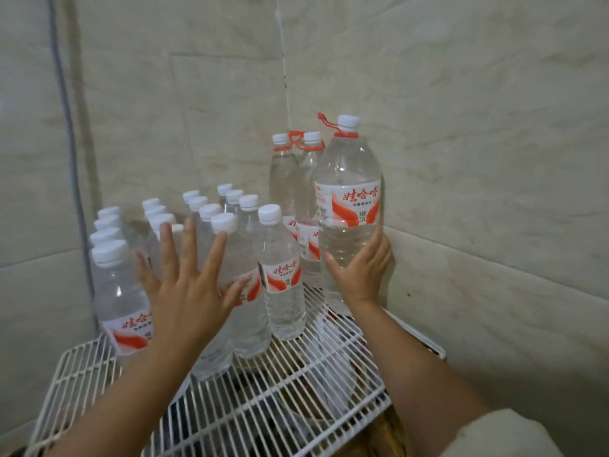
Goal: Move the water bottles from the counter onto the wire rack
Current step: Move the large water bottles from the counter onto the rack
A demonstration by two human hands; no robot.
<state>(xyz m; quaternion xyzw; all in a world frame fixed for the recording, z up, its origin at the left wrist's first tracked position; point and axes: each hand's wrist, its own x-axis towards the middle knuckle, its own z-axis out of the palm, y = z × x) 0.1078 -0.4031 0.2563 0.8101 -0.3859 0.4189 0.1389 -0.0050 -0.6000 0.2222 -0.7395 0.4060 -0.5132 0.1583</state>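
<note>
Several small clear water bottles [283,275] with white caps and red-white labels stand in rows on the white wire rack [296,384]. Two tall bottles [290,179] with red handle rings stand at the back corner. A third tall bottle [349,206] stands upright at the rack's right side by the wall. My right hand [362,272] cups its lower body, thumb on the left side and fingers round the wall side. My left hand [188,285] is spread wide with straight fingers, palm toward the small bottles, holding nothing.
Tiled walls [478,159] meet in a corner right behind the bottles and close off the rack's right side. A grey pipe [66,110] runs down the left wall. Objects show dimly below the rack's wires. The rack's front strip carries no bottles.
</note>
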